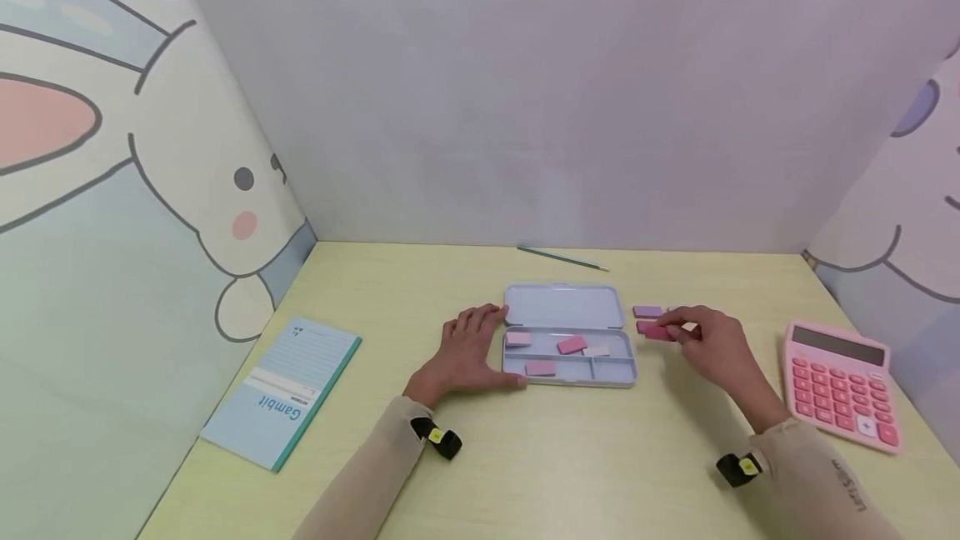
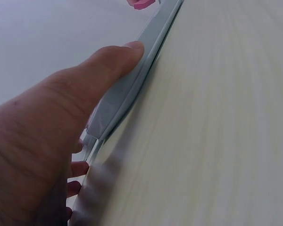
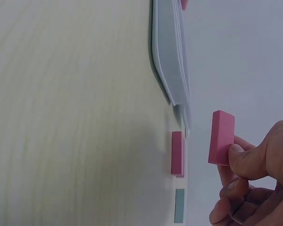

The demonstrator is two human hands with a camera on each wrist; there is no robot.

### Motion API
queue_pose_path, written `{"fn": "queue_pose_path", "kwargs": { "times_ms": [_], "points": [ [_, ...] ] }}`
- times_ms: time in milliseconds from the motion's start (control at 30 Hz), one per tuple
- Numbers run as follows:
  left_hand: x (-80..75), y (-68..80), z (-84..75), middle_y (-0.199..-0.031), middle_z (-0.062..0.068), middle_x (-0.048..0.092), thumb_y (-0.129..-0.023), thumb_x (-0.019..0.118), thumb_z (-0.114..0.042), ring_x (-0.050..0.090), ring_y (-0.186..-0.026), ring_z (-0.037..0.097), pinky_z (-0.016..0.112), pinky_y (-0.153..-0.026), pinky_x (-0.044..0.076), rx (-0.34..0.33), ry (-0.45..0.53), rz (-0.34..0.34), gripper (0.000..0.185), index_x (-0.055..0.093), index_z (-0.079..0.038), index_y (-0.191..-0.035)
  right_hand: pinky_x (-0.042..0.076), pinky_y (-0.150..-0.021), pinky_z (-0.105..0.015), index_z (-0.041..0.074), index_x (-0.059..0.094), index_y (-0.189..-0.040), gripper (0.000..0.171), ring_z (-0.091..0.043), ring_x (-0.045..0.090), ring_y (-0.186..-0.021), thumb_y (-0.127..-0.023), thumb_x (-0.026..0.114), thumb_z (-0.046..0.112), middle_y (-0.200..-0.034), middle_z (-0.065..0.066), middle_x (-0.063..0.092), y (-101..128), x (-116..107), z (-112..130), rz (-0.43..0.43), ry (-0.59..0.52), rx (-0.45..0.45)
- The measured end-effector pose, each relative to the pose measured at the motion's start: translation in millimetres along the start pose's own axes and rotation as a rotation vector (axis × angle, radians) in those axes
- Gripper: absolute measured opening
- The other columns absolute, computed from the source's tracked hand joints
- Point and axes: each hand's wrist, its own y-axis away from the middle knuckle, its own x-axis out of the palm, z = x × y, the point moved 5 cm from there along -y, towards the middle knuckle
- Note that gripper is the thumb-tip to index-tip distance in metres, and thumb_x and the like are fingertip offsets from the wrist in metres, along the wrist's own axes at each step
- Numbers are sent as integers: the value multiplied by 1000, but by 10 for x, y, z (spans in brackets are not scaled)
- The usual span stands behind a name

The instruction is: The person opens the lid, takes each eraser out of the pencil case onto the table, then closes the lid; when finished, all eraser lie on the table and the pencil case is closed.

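My right hand [image 1: 708, 346] pinches a dark pink block eraser [image 3: 221, 137] between thumb and fingers, raised above the table to the right of the case. A pale blue pencil case [image 1: 613, 372] lies with its lid [image 1: 564, 307] folded back. My left hand [image 1: 467, 352] spreads around the case's left end, thumb on the front edge and fingers along the side. Inside the case are a pale pink eraser [image 1: 517, 339], a dark pink one, a white eraser [image 1: 597, 352] and a pink eraser [image 1: 540, 368] in the front-left compartment.
By the right hand lie a purple eraser [image 1: 648, 312], another pink eraser [image 3: 177, 153] and a teal eraser [image 3: 179, 205]. A pencil [image 1: 562, 257] lies behind the case. A pink calculator [image 1: 840, 382] stands at the right, a notebook [image 1: 281, 390] at the left.
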Motion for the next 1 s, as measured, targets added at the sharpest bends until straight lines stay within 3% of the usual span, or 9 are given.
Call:
{"fn": "queue_pose_path", "kwargs": {
  "times_ms": [233, 467, 667, 867, 1000],
  "points": [
    [-3, 1, -6, -175, 5, 27, -80, 71, -81, 26, -161, 35, 63, -124, 26, -3, -6, 5, 120, 22, -24, -173, 40, -56, -29, 6, 80, -117, 22, -20, 51, -69, -105, 62, 9, -107, -23, 72, -54, -92, -217, 23, 4, 65],
    [10, -7, 10, -175, 4, 27, -80, 70, -83, 26, -161, 33, 62, -124, 27, -7, -24, 2, 119, 22, -26, -172, 44, -65, -32, 5, 79, -115, 20, -30, 60, -85, -105, 62, 9, -118, -29, 72, -143, -142, -461, 73, 34, 85],
    [10, -3, 9, -175, 4, 27, -79, 71, -82, 25, -161, 33, 63, -124, 26, -14, -20, 4, 119, 22, -26, -172, 41, -69, -33, 1, 77, -115, 22, -35, 58, -89, -104, 60, 7, -115, -31, 70, -219, -101, -655, 138, 65, 122],
    [17, -2, 15, -175, 4, 27, -79, 71, -83, 26, -161, 33, 62, -124, 27, -13, -28, 3, 119, 22, -27, -172, 42, -71, -32, 2, 77, -118, 24, -35, 59, -91, -107, 59, 12, -121, -32, 70, -253, -68, -710, 146, 63, 117],
    [18, -4, 23, -175, 4, 27, -79, 71, -82, 26, -161, 33, 62, -124, 27, -9, -23, -4, 118, 22, -27, -172, 45, -70, -31, 1, 74, -123, 27, -34, 59, -92, -104, 67, 19, -120, -29, 69, -253, -54, -694, 183, 61, 121]
  ]
}}
